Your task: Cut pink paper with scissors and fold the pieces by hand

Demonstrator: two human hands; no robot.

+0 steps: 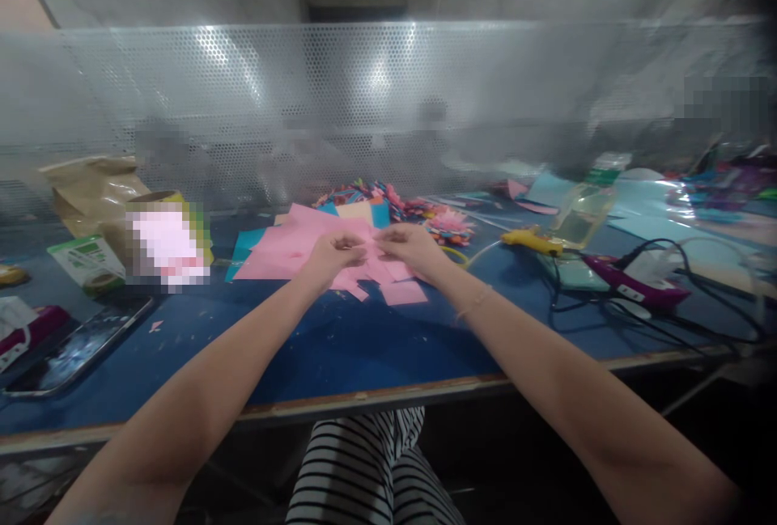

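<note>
Over a heap of pink paper sheets (285,246), my left hand (333,256) and my right hand (413,250) face each other, fingertips nearly meeting. Both are closed in a pinch on a small pink paper piece (369,248); its exact shape is blurred and partly hidden by my fingers. Cut pink pieces (404,293) lie just below the hands on the blue table (364,355). A blue sheet (241,254) sticks out from under the heap at its left. Behind the hands sits a pile of colourful folded paper (397,205), with a pink paper flower (450,226) at its right.
On the right are a yellow glue gun (531,242), a bottle (579,213), a purple tissue pack (643,284) and loose black cables (555,286). To the left stand a brown paper bag (91,193) and a phone (82,347). A perforated metal screen (364,88) rises behind the table.
</note>
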